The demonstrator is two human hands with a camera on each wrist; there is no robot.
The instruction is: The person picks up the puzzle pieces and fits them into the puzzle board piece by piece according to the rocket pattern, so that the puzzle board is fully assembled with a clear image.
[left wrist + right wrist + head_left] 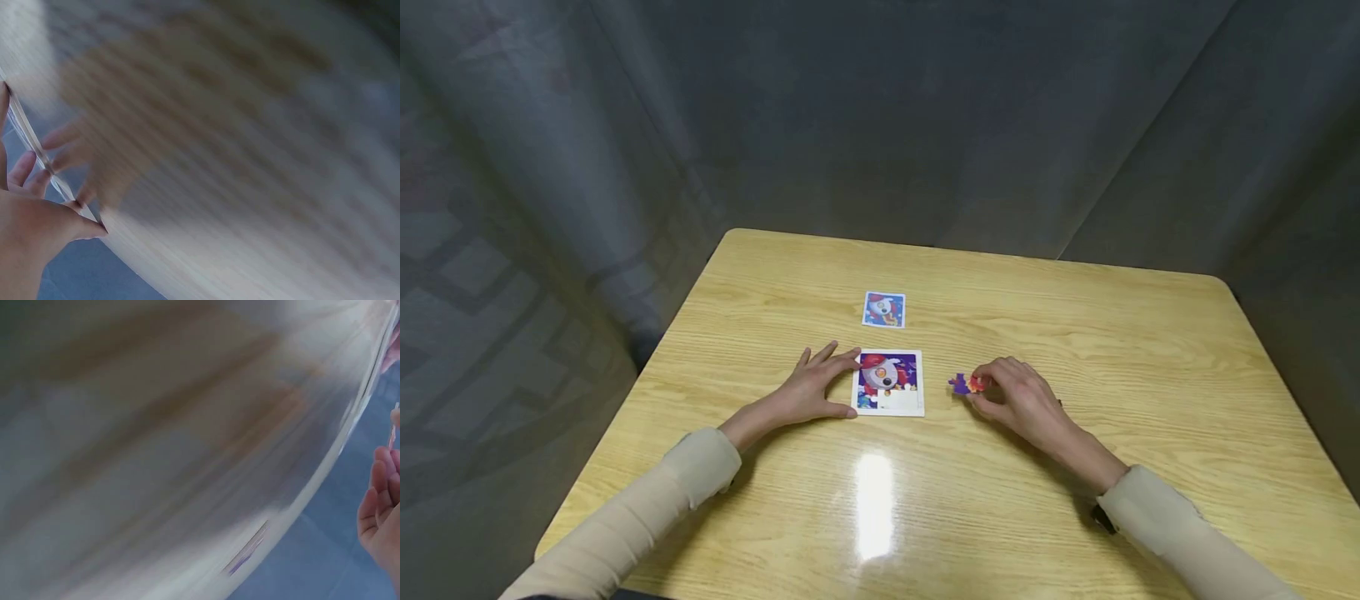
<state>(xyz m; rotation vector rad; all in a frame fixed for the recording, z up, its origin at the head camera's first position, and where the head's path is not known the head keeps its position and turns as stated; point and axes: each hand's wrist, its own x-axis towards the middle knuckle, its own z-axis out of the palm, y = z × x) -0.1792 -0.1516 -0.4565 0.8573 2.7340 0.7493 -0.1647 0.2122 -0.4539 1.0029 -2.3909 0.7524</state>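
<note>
A white-framed jigsaw board (900, 403) lies on the table, its picture of a white cartoon figure in red partly filled, with bare white at the lower right. My left hand (808, 392) touches the board's left side, thumb at the near corner and fingertips at the far one, fingers spread. To the right of the board, my right hand (1018, 396) pinches a purple and red-orange puzzle piece (959, 384) between thumb and fingers. In the right wrist view, another thin purple-edged piece (247, 550) lies flat on the table.
Behind the board lies a small square picture card (883, 310) with a similar design. The wooden table (1075, 333) has rounded corners, and grey curtains (880, 117) hang behind it and at the sides. Light glares on the tabletop in front of the board.
</note>
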